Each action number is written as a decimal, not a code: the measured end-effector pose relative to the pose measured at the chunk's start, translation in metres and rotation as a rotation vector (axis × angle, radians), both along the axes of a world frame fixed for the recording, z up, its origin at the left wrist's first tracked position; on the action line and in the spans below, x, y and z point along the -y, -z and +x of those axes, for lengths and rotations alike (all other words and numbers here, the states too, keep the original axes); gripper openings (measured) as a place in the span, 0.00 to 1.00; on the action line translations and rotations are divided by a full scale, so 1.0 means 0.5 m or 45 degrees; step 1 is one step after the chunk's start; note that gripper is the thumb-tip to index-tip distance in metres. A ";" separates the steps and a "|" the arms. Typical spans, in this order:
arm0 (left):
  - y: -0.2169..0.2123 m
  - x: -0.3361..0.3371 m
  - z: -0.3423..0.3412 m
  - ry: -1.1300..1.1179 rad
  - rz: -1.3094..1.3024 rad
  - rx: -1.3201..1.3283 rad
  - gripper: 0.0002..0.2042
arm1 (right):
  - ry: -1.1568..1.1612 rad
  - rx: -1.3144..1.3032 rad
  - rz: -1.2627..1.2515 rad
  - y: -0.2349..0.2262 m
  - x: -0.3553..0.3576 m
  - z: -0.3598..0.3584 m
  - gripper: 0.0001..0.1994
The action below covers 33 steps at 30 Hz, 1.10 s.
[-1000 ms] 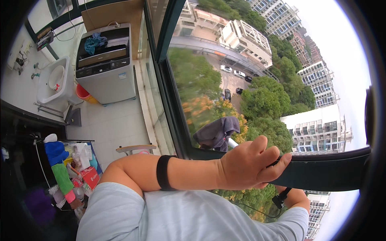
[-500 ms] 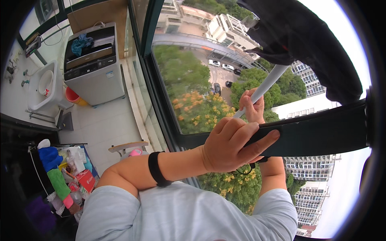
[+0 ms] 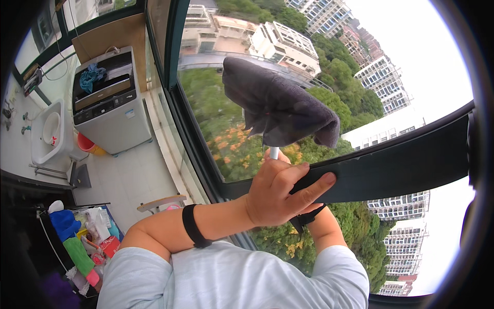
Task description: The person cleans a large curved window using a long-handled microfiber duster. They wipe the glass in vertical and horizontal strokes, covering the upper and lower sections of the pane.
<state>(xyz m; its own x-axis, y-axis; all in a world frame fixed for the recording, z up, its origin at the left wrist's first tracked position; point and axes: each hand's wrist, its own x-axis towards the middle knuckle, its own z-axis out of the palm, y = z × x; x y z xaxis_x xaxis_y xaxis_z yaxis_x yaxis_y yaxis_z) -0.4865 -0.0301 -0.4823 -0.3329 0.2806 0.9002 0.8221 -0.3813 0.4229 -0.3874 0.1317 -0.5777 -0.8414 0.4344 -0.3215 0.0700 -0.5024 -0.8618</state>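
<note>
A dark grey cloth (image 3: 280,103) is draped over the head of a white pole (image 3: 274,153), outside the window. My left hand (image 3: 280,190) is closed over the dark window frame (image 3: 381,172), with one finger stretched along it. Beyond the frame, my right hand (image 3: 268,154) grips the pole just under the cloth. Most of that hand is hidden behind my left hand, and only a bit of its fingers shows. A black band circles my left forearm, and a black strap is on my right wrist.
To the left stand a washing machine (image 3: 110,103) with a blue cloth on top, a white sink (image 3: 49,136) and an orange-red bucket (image 3: 90,144). A rack of cleaning items (image 3: 90,237) and a wooden-topped stool (image 3: 161,202) are nearer. Trees and tall buildings lie far below outside.
The cloth on the pole has swung from the upper right down and left, closer to my hands. My right hand has shifted left behind my left hand, which stays on the frame.
</note>
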 end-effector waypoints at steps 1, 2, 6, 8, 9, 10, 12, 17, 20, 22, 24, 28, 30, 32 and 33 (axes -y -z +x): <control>0.000 0.000 0.000 -0.045 0.035 -0.009 0.29 | -0.077 -0.051 0.064 -0.026 -0.016 -0.034 0.14; -0.001 0.000 -0.001 -0.093 0.070 -0.017 0.28 | -0.143 -0.080 0.337 -0.057 -0.031 -0.073 0.14; -0.004 0.000 -0.005 -0.157 0.106 -0.043 0.27 | -0.260 -0.502 0.847 -0.217 -0.065 -0.193 0.11; -0.007 -0.001 -0.008 -0.166 0.104 -0.058 0.27 | -0.388 -0.682 0.722 -0.292 -0.079 -0.235 0.07; -0.008 0.000 -0.009 -0.169 0.102 -0.063 0.27 | -0.416 -0.743 0.599 -0.317 -0.087 -0.251 0.08; -0.009 0.001 -0.010 -0.175 0.093 -0.065 0.27 | -0.428 -0.673 0.568 -0.336 -0.098 -0.260 0.14; -0.011 0.003 -0.011 -0.179 0.087 -0.067 0.26 | -0.481 -0.508 0.783 -0.320 -0.114 -0.275 0.16; -0.013 0.006 -0.012 -0.132 0.089 -0.064 0.27 | -0.703 0.301 1.355 -0.100 -0.125 -0.202 0.17; -0.013 0.010 -0.013 -0.096 0.052 -0.074 0.33 | -0.749 0.566 1.361 0.035 -0.101 -0.125 0.14; -0.014 0.010 -0.014 -0.066 0.035 -0.078 0.34 | -0.669 0.582 1.282 0.095 -0.083 -0.098 0.12; -0.014 0.012 -0.014 -0.055 0.030 -0.085 0.34 | -0.575 0.549 1.211 0.131 -0.068 -0.087 0.10; -0.014 0.010 -0.016 -0.073 0.051 -0.097 0.34 | -0.368 0.451 1.099 0.153 -0.059 -0.066 0.08; -0.015 0.008 -0.019 -0.103 0.049 -0.122 0.32 | -0.234 0.385 1.052 0.145 -0.072 -0.034 0.08; -0.016 0.007 -0.023 -0.112 0.047 -0.138 0.33 | -0.077 0.314 1.031 0.129 -0.100 0.006 0.08; -0.016 0.007 -0.026 -0.113 0.040 -0.150 0.33 | 0.001 0.277 1.032 0.118 -0.119 0.024 0.09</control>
